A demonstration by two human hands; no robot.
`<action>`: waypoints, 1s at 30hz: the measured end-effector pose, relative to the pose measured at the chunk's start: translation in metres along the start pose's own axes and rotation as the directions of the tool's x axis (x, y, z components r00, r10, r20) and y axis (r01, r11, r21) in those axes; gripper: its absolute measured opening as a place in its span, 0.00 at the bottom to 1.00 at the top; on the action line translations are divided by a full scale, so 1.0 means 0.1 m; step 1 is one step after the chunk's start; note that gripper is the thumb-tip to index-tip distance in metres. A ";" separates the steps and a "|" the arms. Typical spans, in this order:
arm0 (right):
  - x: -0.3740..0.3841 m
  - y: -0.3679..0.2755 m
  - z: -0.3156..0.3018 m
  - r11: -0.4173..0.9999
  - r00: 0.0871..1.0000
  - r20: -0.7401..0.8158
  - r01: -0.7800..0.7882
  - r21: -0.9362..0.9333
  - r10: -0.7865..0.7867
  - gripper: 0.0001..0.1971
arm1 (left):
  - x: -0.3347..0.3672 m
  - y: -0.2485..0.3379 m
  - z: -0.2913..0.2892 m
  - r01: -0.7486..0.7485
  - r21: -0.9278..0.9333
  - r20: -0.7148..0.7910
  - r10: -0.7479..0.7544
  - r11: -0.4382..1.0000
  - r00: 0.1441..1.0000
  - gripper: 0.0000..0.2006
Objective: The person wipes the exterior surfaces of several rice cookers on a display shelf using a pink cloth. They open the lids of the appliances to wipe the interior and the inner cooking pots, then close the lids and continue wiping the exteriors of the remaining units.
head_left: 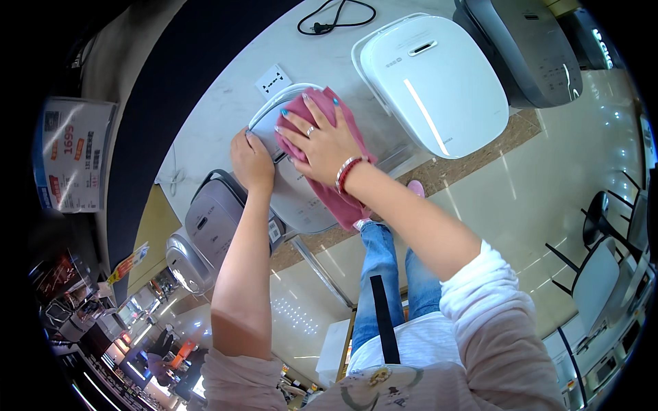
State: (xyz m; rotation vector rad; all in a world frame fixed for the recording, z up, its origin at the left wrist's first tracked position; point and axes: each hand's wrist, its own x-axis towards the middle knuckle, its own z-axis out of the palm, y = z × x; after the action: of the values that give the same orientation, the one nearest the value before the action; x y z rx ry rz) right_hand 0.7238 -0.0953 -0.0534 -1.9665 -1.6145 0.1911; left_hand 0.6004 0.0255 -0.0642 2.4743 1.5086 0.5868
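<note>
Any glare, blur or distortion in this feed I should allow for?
Head view: a glare streak crosses the white rice cooker lid; light reflections stripe the glossy floor; the white chair looks stretched near the black fisheye rim; the pink cloth and right hand look reasonably sharp.

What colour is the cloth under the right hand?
Plain dusky pink cloth, seen best in the head view.

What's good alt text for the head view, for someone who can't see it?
A person's spread right hand rests on a pink cloth atop a rounded light-grey appliance on a white marbled counter; the left hand touches the appliance's left edge. A glossy white rounded appliance stands to the right, beside a black power cord.
</note>
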 end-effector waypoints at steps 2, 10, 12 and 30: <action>0.17 0.06 0.06 1.000 1.000 -0.005 -0.011 0.009 0.011 0.24 | -0.01 -0.01 -0.01 0.005 -0.001 -0.002 -0.005 1.000 1.000 0.14; 0.02 -0.11 0.19 0.982 0.982 -0.101 -0.168 -0.091 0.159 0.27 | 0.01 -0.11 0.03 0.032 0.004 -0.025 -0.032 0.999 0.999 0.14; -0.21 -0.28 0.21 0.979 0.980 -0.063 -0.194 -0.061 0.190 0.26 | 0.00 -0.12 0.04 0.036 0.005 -0.020 -0.036 0.999 0.999 0.14; -1.04 -1.05 0.56 0.972 0.952 0.233 0.222 -0.072 -0.200 0.24 | 0.01 -0.09 0.02 0.053 0.040 0.004 -0.053 0.998 0.999 0.16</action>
State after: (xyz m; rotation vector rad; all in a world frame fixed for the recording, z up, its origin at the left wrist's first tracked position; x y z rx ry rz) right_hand 0.5823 -0.1628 -0.0704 -1.8791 -2.0019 0.2623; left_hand 0.5944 0.0309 -0.0689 2.4547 1.5936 0.5468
